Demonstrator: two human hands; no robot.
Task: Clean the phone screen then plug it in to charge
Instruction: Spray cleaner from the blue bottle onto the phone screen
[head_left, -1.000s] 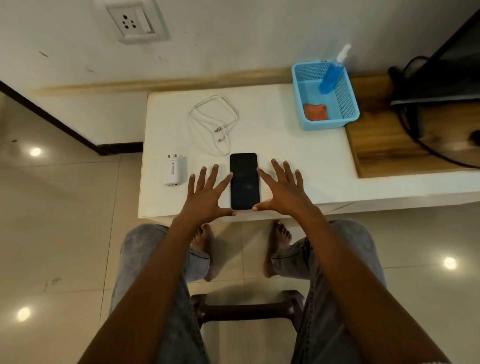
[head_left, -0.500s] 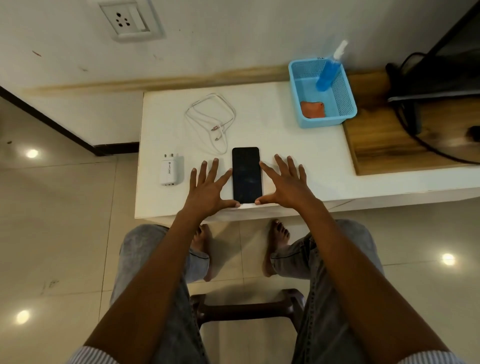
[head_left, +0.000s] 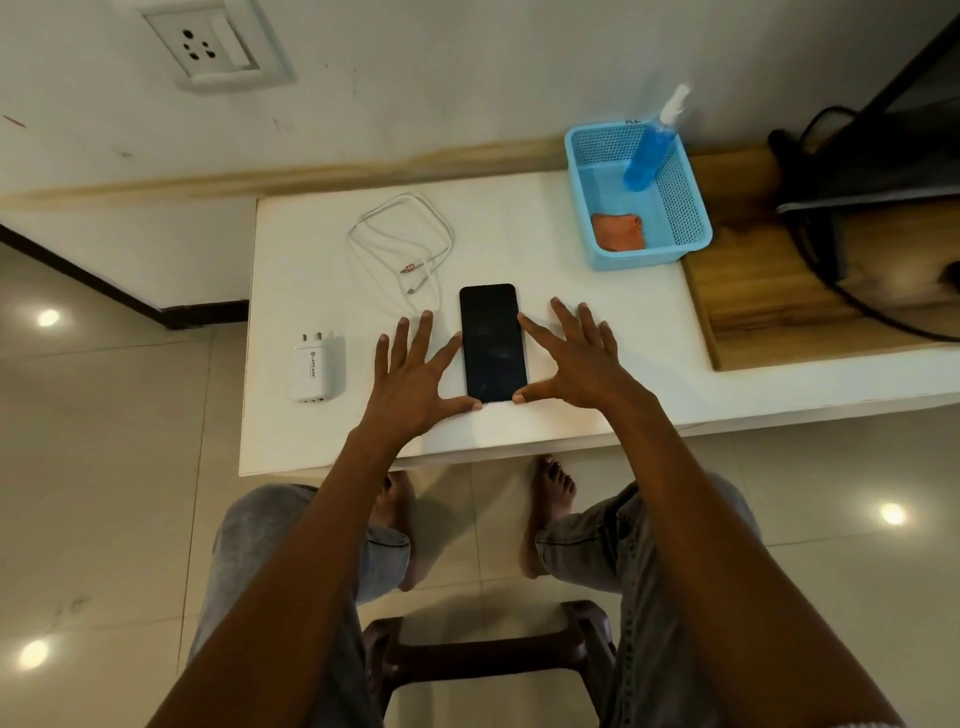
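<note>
Phone (head_left: 492, 343) flat, screen up, frame centre on white table (head_left: 571, 291). Left hand (head_left: 415, 374) and right hand (head_left: 576, 364) flank it, fingers spread straight, index and thumb tips at its edges, gripping nothing. Cable (head_left: 400, 249) coiled above left hand; charger (head_left: 318, 370) left; basket (head_left: 696, 208) upper right holds spray bottle (head_left: 649, 150) and cloth (head_left: 618, 231). Wall socket (head_left: 213, 44) upper left.

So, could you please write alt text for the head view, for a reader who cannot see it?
A person's left hand and right hand, fingers spread, rest on a white table either side of a dark phone lying face up. A white charger and coiled cable lie left; a blue basket holds a spray bottle and orange cloth.
</note>
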